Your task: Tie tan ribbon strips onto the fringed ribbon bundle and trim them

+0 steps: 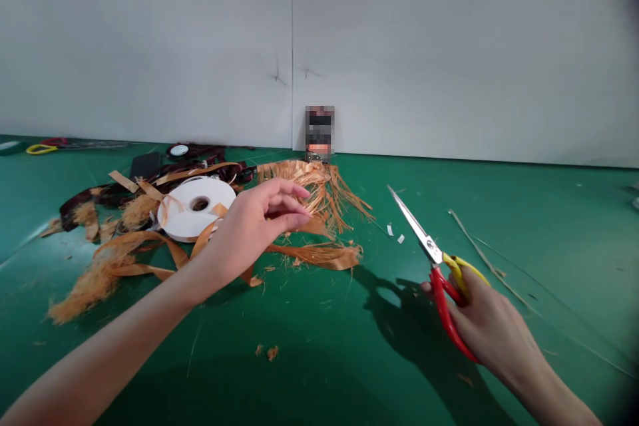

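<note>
My right hand grips red-and-yellow-handled scissors, blades closed and pointing up-left over the green table. My left hand reaches forward with fingers stretched out and together, holding nothing, its fingertips at a fan of frayed orange ribbon strips. Just left of that hand lies a white ribbon spool. A frayed orange strip lies below the fingers.
Loose orange ribbon pieces and fluffy fibres litter the left. Dark ribbon and a black object lie behind the spool. Another pair of scissors rests far left. A thin stalk lies right. White panels wall the back.
</note>
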{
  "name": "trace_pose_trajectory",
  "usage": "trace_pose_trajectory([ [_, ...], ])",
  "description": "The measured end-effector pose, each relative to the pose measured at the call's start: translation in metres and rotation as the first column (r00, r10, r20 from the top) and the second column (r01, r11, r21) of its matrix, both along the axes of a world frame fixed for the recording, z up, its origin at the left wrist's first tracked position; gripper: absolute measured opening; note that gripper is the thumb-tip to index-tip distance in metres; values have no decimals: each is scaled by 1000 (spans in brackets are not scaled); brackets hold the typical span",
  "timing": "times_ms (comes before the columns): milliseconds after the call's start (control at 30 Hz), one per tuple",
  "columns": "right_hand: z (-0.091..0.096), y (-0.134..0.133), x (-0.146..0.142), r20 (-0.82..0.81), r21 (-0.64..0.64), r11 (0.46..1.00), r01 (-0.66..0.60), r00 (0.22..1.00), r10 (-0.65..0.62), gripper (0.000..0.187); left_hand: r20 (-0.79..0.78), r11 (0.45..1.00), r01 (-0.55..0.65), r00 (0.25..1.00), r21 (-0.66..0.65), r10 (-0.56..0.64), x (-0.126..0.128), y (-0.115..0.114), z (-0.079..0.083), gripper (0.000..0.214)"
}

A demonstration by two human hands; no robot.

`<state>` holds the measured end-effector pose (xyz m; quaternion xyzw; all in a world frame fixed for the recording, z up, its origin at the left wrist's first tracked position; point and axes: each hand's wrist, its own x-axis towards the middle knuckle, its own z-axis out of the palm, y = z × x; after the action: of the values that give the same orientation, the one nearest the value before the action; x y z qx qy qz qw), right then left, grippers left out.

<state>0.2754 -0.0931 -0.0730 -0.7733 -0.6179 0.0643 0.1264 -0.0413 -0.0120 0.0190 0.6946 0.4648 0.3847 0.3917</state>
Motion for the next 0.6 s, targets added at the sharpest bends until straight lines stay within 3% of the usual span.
trace_pose_trajectory([
  [100, 10, 0, -10, 122, -105, 994, 3, 993, 9, 37, -31, 1000, -11, 999, 13, 11, -2, 4, -2, 20],
  [233, 20, -1, -24, 204, -163, 984, -79, 973, 112, 48, -67, 998, -40, 997, 55, 44, -3, 6, -1, 23],
  [467, 30, -5, -38, 224, -86, 959, -269, 933, 282, 40, -71, 986, -89, 993, 142, 100, -6, 4, 3, 23],
  [600, 40, -6, -48, 271, -66, 958, -279, 919, 287, 37, -78, 980, -96, 991, 173, 111, -5, 3, 5, 22],
])
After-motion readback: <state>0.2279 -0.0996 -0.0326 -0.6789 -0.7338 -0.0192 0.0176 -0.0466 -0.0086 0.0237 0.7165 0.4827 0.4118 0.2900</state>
